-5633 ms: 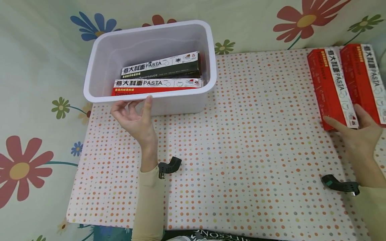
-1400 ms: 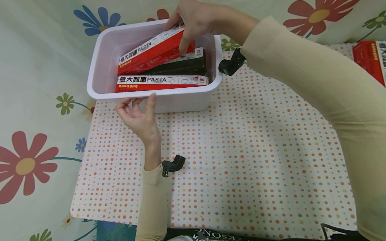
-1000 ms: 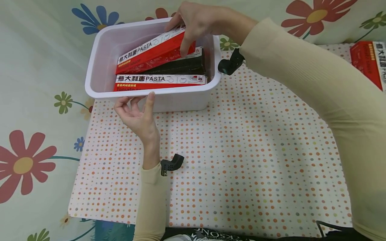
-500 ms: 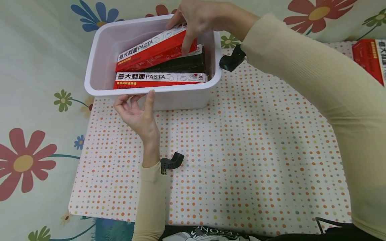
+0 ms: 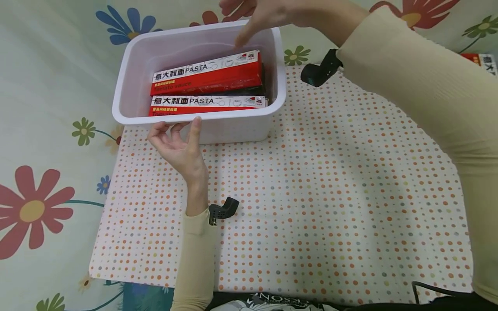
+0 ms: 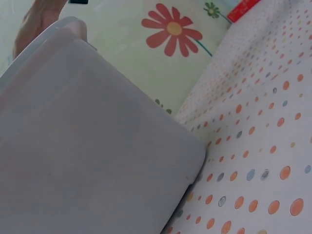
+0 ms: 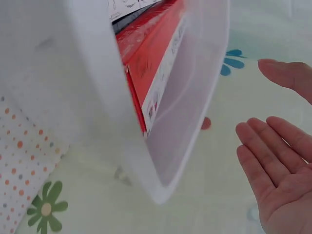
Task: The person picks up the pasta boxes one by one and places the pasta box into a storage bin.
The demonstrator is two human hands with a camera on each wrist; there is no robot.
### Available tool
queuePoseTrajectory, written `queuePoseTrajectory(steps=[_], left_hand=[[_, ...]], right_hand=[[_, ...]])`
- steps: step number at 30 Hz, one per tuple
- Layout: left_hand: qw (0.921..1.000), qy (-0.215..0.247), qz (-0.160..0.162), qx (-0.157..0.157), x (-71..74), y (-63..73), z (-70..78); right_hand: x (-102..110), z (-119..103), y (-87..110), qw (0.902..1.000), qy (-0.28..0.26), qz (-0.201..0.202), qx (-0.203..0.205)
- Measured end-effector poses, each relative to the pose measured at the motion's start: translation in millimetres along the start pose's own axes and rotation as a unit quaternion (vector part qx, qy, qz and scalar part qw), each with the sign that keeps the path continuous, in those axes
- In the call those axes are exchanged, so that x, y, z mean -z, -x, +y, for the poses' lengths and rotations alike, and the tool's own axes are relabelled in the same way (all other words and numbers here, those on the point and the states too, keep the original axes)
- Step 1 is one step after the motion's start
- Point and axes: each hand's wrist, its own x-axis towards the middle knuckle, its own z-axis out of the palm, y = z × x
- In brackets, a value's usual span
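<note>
My left hand (image 5: 180, 153) holds the front rim of a white plastic bin (image 5: 237, 131), thumb on the rim and fingers curled beneath it. Inside, a red and white pasta box (image 5: 218, 77) lies slightly slanted over a dark pasta box (image 5: 250, 91), which is mostly covered. Along the front wall is another red pasta box (image 5: 225, 102). My right hand (image 5: 268, 12) is over the bin's back right corner and holds nothing. The right wrist view shows that hand (image 7: 278, 165) with fingers extended, apart from the bin.
One more red pasta box (image 5: 488, 62) lies at the far right, mostly hidden behind my right sleeve (image 5: 420, 90). A dotted cloth (image 5: 311, 194) covers the table. A flower-patterned sheet (image 5: 78, 65) hangs behind and to the left.
My right hand brought a red box from the right into the bin, then let it go and rose off it. The box's right end dropped onto the dark box. My left hand stayed on the rim.
</note>
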Motion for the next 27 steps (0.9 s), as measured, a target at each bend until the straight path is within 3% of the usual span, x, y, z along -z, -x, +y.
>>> queuePoseTrajectory(steps=[5,8,11,14,17,19,22,27], left_hand=[[1.0000,-0.004,-0.005,-0.006,-0.8,0.1,-1.7],[1.0000,-0.002,-0.009,-0.003,-1.0,0.2,-1.8],[0.9999,0.001,-0.012,0.001,-2.2,-0.4,-1.9],[0.9999,0.002,-0.012,0.006,-4.2,-1.6,-2.3],[0.9999,0.000,-0.008,0.013,-6.1,-1.9,-2.6],[0.9998,-0.003,-0.006,0.021,-6.7,-1.9,-2.6],[0.9995,-0.015,-0.006,0.027,-6.5,-2.8,-2.3],[0.9988,-0.038,-0.021,0.022,-5.0,-8.1,-1.8]], right_hand=[[17,27,30.4,0.9975,-0.033,0.012,-0.061],[24,54,60.6,0.9945,-0.046,0.032,-0.089],[28,84,97.7,0.9902,-0.085,0.081,-0.074],[26,115,138.5,0.9793,-0.137,0.134,-0.067],[19,147,176.6,0.9652,-0.172,0.174,-0.092],[9,168,202.4,0.9523,-0.185,0.208,-0.125],[-11,198,237.7,0.9220,-0.218,0.269,-0.172],[-46,237,283.4,0.8527,-0.270,0.369,-0.253]])
